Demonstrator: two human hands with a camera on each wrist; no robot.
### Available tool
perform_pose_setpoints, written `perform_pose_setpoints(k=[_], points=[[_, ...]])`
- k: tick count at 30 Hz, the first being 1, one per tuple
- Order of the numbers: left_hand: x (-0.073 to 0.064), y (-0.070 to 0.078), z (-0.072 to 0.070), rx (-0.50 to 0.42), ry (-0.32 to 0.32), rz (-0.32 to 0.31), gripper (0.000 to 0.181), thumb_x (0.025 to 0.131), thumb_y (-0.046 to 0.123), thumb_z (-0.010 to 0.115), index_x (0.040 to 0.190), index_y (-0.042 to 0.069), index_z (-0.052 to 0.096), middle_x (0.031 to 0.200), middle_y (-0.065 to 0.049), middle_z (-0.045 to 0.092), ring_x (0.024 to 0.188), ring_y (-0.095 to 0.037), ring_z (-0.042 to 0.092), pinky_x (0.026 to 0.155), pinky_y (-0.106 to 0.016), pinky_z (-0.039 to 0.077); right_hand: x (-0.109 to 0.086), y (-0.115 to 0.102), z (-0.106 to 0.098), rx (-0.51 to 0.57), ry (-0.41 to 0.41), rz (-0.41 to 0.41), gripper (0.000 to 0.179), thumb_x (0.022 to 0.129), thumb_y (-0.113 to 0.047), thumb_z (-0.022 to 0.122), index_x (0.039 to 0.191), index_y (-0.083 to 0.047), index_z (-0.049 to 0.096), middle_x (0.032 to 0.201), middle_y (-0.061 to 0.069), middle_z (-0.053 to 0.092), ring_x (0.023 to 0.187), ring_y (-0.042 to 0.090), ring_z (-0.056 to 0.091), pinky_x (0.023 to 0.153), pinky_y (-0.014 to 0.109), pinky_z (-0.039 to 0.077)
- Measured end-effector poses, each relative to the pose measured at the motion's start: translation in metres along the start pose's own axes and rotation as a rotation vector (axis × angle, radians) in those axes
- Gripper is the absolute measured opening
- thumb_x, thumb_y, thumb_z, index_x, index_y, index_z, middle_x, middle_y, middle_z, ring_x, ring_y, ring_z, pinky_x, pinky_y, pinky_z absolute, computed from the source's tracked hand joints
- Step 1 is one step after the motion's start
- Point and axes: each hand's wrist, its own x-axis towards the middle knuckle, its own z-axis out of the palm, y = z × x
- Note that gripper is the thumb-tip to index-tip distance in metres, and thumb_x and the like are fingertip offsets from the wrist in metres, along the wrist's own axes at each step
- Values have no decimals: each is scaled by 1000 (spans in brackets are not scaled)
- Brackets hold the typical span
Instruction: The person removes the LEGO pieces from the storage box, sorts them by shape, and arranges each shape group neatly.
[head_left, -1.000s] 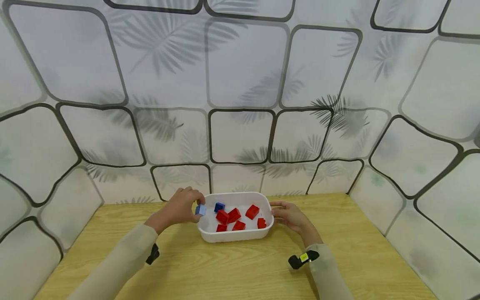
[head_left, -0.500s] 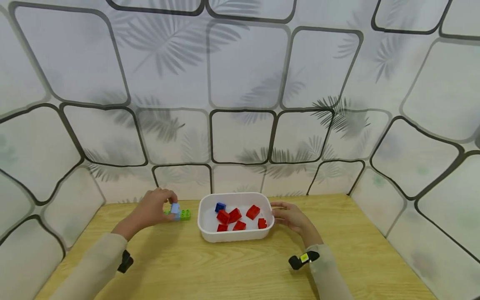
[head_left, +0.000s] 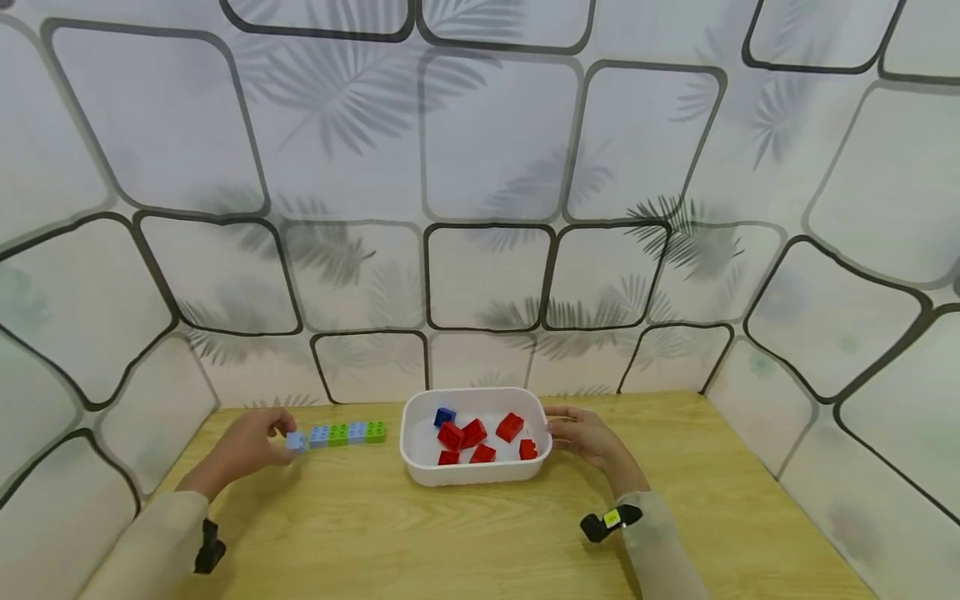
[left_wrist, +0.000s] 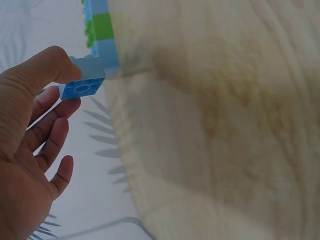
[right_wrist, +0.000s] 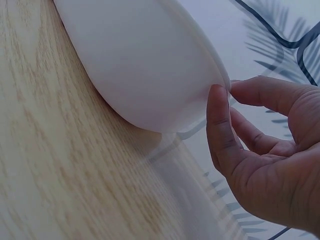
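Observation:
My left hand (head_left: 251, 443) pinches a light blue toy brick (head_left: 296, 442) between thumb and fingertips, just off the left end of a row of bricks (head_left: 337, 435). That row lies on the table in alternating light blue and lime green. In the left wrist view the held brick (left_wrist: 84, 80) shows its hollow underside, with the row's blue and green bricks (left_wrist: 103, 26) beyond it. At the right end of a white plastic box (head_left: 472, 478), my right hand (head_left: 588, 435) holds the rim; in the right wrist view its fingertips (right_wrist: 218, 100) meet the box edge.
Inside the box lie several red bricks (head_left: 510, 427) and a dark blue brick (head_left: 445, 417). Box and row both stand near the back of the wooden table (head_left: 420, 542). A patterned wall covering (head_left: 480, 275) rises behind and on both sides.
My left hand has carried the light blue brick leftward from the box's left rim, past the green and blue bricks, to the row's left end. My right hand has stayed at the box.

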Motion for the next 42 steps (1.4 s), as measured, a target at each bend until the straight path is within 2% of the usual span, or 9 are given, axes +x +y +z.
perform_pose_setpoints(k=[5, 10, 16, 25, 28, 37, 42], points=[[-7, -7, 6, -15, -27, -57, 35, 75, 14, 84, 104, 1, 69, 98, -8, 69, 90, -24, 61, 79, -46, 51, -1, 3, -1, -8, 18, 21, 52, 99, -9, 64, 144, 9, 47, 118, 4, 70, 97, 12, 68, 88, 29, 58], [-9, -8, 9, 1, -20, -45, 39, 78, 15, 84, 110, -3, 72, 99, -10, 71, 91, -27, 63, 82, -51, 54, -2, 5, -1, -4, 18, 22, 52, 98, -9, 65, 144, 8, 48, 117, 3, 70, 98, 12, 68, 87, 30, 58], [-10, -12, 11, 25, 3, -28, 31, 76, 13, 84, 103, 3, 71, 97, -9, 71, 90, -28, 64, 82, -52, 54, -2, 5, 0, -5, 23, 18, 50, 99, -9, 64, 143, 8, 49, 119, 3, 70, 98, 13, 69, 87, 30, 58], [-7, -25, 11, 37, 12, -79, 37, 77, 10, 82, 108, -1, 66, 102, -18, 71, 89, -31, 63, 77, -50, 52, -2, 1, 1, 0, 37, 33, 49, 98, -8, 65, 142, 8, 50, 120, 6, 70, 98, 14, 69, 86, 30, 59], [-6, -28, 11, 41, 15, -73, 36, 78, 8, 81, 108, -3, 65, 103, -20, 71, 89, -33, 64, 78, -52, 53, -2, 0, 2, -15, 41, 30, 50, 99, -9, 64, 143, 8, 49, 124, 9, 69, 100, 16, 69, 86, 29, 59], [-1, -27, 14, 72, -3, -98, 32, 82, 9, 78, 109, -2, 67, 104, -21, 71, 92, -37, 66, 81, -55, 53, -1, 0, 1, -2, 27, 25, 49, 100, -9, 63, 143, 9, 49, 125, 12, 69, 98, 14, 69, 86, 29, 59], [4, -28, 18, 75, 2, -99, 30, 81, 9, 78, 107, -2, 68, 101, -19, 72, 91, -35, 66, 81, -56, 52, -1, 1, -1, 4, 14, 20, 49, 99, -9, 64, 143, 8, 49, 121, 7, 70, 99, 14, 69, 88, 29, 59]])
